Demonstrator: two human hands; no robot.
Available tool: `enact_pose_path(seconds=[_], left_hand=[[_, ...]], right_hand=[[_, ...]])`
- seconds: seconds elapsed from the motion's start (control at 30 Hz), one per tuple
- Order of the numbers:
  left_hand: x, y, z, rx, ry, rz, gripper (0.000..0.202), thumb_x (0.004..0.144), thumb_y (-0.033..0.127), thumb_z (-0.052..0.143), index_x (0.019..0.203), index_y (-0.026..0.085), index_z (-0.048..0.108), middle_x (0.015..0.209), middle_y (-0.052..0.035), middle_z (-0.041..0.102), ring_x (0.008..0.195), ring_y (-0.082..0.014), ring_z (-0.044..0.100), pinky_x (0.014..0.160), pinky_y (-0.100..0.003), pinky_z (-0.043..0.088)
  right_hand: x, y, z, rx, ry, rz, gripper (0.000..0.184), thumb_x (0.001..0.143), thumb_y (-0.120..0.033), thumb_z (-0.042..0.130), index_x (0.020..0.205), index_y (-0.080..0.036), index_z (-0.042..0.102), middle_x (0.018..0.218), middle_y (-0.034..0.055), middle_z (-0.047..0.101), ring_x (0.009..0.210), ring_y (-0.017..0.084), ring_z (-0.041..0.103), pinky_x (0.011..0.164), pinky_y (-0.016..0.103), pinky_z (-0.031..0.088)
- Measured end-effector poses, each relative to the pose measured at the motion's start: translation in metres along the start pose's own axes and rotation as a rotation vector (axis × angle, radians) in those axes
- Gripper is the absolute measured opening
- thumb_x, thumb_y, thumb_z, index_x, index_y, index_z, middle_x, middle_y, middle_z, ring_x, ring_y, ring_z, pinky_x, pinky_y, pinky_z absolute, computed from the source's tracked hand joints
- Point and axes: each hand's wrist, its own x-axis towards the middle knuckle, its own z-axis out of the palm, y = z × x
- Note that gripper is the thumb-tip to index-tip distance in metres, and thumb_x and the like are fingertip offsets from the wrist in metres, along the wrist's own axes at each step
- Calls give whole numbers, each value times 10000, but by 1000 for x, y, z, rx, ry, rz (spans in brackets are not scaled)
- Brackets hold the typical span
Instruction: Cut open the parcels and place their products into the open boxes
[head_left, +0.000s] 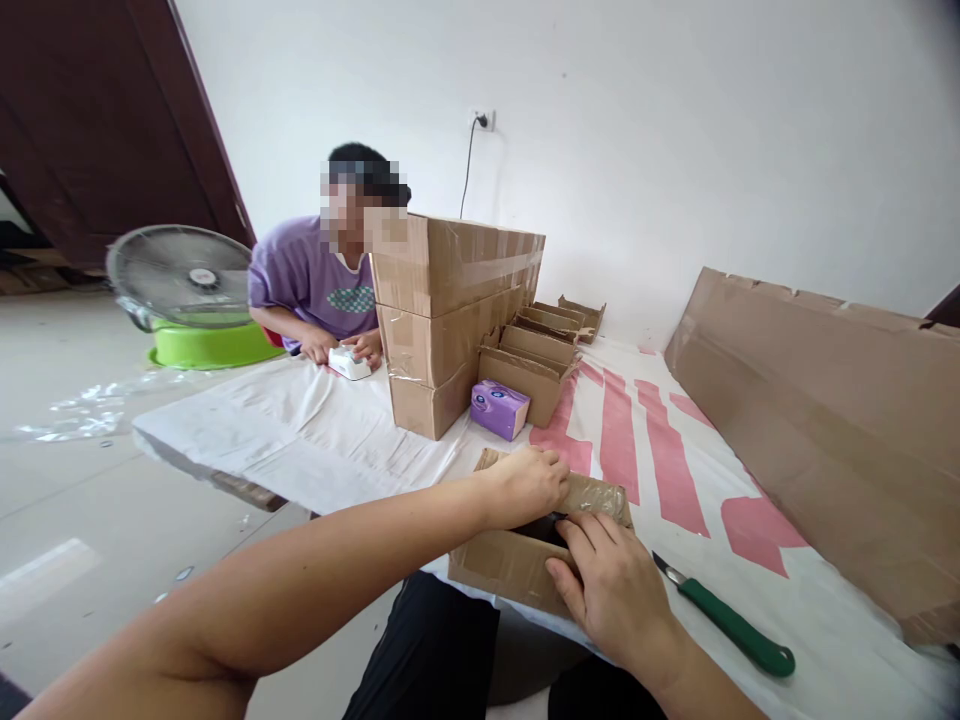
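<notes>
The right hand [615, 590] comes in from the lower right with the wrist low. Its thumb presses the outer near wall of a small cardboard box [502, 565] and its fingers are laid over the rim into the dark opening, so it is gripping that wall. The left hand [529, 485] reaches across from the left on a long, nearly straight forearm. It lies knuckles up on the box's far flap with the fingers curled down. Whether they pinch the flap or only rest on it cannot be told.

The box sits at the near edge of the worktop [315, 440], right above the person's lap. Its opening faces up and its long axis runs left to right along that edge, with the right end slightly farther away. Just beside the right hand, not touching it, lies a green-handled knife [731, 625]. Its blade points toward the box and its handle trails to the near right.

Beyond the left hand there is a bare strip of white cloth with pink stripes [619, 440]. Past that lies a purple tissue pack [499, 408] beside a stack of taped cartons [450, 320] and a row of small open boxes [540, 350]. A large flat cardboard sheet [825, 400] leans along the right side and closes off that flank. At the far left corner a co-worker in a purple shirt [315, 285] holds a white object [349, 362]. A fan [180, 275] stands on the floor behind.
</notes>
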Motion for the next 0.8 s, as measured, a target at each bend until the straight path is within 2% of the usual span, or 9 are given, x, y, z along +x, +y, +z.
enact_pose_path(seconds=[0.13,0.3,0.53,0.8], left_hand=[[-6,-8,1,-63,-9,17,75,842,190,625,797,137,653,844,-86,682,792,-229,618,651,-335,471],[-17,-13,2,-174,-8,-33,57,798,157,602,837,138,637,876,-88,679,806,-223,617,718,-329,510],[-24,-12,0,-305,0,-140,83,746,103,538,745,172,584,820,-65,651,748,-203,610,673,-299,505],[-40,-16,-4,-488,59,-197,150,623,50,531,661,195,518,737,-3,573,663,-147,541,609,-238,458]], right_hand=[[0,0,0,8,11,-6,263,936,-322,488,1071,-159,646,1002,92,689,922,264,590,791,389,455],[0,1,1,7,38,-13,270,943,-323,480,1072,-159,651,1028,90,697,962,261,583,821,381,460],[-1,1,1,-4,52,-13,278,943,-334,490,1075,-155,657,1058,93,704,1006,265,578,863,383,455],[0,-2,-1,20,21,3,264,944,-334,488,1071,-165,647,1037,94,702,973,269,589,812,390,470]])
